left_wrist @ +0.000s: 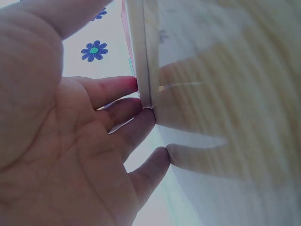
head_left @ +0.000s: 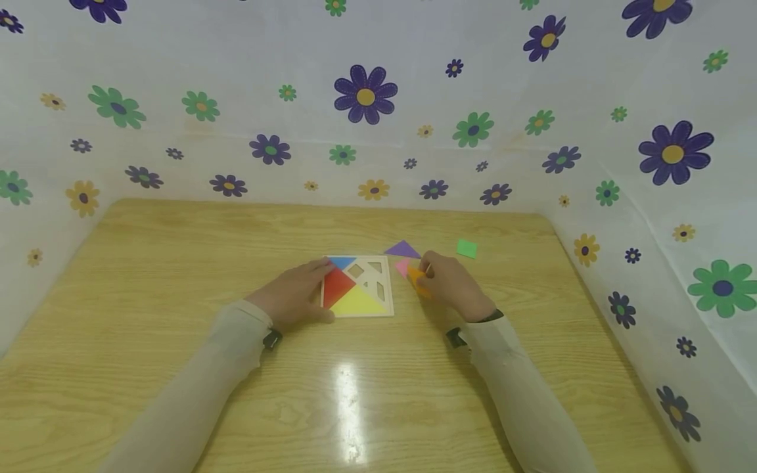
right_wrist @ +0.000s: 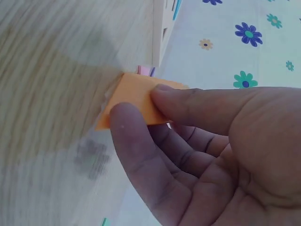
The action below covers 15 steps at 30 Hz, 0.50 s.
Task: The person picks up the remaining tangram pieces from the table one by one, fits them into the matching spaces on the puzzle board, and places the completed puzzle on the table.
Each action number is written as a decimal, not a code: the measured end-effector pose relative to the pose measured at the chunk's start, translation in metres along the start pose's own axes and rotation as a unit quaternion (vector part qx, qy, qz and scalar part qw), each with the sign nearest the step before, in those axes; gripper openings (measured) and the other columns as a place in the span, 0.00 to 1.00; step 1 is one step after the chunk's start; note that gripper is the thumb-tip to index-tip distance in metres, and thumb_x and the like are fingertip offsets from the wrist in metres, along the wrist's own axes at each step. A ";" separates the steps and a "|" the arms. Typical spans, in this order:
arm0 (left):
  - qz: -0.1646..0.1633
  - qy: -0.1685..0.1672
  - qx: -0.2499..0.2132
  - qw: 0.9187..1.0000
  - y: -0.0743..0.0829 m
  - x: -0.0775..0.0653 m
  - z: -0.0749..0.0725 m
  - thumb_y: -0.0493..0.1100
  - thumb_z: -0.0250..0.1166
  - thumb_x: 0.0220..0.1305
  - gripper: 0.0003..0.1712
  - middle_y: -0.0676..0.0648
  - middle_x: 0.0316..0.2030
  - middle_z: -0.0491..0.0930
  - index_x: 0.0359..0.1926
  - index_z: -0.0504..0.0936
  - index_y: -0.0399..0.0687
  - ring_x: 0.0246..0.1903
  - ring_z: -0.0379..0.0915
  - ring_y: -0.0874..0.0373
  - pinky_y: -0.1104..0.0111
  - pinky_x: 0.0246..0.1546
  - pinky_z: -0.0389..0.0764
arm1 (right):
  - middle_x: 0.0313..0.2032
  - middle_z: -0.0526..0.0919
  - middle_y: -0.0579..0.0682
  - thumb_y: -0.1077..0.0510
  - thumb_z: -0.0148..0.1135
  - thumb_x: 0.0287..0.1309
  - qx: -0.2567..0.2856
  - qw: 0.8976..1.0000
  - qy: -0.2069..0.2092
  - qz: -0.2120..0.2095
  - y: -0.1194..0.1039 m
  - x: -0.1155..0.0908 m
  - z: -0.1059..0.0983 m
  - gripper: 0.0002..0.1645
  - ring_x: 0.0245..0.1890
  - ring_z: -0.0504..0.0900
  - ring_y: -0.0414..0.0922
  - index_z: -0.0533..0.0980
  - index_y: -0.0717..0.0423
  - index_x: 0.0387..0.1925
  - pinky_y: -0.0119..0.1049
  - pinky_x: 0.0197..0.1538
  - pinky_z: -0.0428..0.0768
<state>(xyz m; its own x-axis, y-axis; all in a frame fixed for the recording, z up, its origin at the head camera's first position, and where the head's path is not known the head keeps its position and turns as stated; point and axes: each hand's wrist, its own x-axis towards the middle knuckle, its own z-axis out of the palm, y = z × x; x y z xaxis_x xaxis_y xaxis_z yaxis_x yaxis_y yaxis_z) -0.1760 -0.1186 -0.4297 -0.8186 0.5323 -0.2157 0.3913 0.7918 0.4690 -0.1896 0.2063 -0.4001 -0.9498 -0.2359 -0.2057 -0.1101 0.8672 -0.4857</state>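
Note:
A square wooden tangram board (head_left: 390, 309) lies on the table with a red triangle (head_left: 337, 288), a yellow triangle (head_left: 357, 303) and a blue triangle (head_left: 342, 262) set in it; its right part shows bare cut-outs. My left hand (head_left: 294, 293) spans the board's left side, its extended fingertips touching the edge and the table in the left wrist view. Just right of the board, my right hand (head_left: 452, 284) pinches an orange tangram piece (right_wrist: 136, 96) between thumb and index finger, the other fingers curled beneath. A pink piece (head_left: 403, 267) lies beside it, partly covered.
Behind the right hand lie a purple triangle (head_left: 403, 249) and, farther right, a green square (head_left: 466, 248). The wood-grain table (head_left: 207, 230) meets a white flower-patterned covering (head_left: 236, 125) at the back and along both sides.

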 end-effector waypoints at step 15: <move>-0.001 0.002 -0.001 1.000 0.002 -0.001 0.000 0.60 0.71 0.62 0.58 0.45 0.82 0.48 0.82 0.52 0.46 0.80 0.46 0.44 0.51 0.79 0.53 | 0.45 0.86 0.57 0.53 0.66 0.69 -0.015 0.998 0.064 -0.010 -0.002 -0.002 -0.001 0.14 0.43 0.82 0.52 0.80 0.60 0.46 0.48 0.49 0.83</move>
<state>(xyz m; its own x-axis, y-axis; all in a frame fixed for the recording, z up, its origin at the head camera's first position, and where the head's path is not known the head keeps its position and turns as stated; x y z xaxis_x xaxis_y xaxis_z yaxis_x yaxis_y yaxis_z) -0.1748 -0.1178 -0.4285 -0.8217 0.5287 -0.2129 0.3884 0.7927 0.4698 -0.1876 0.2055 -0.3974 -0.9765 -0.1978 -0.0850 -0.1371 0.8758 -0.4629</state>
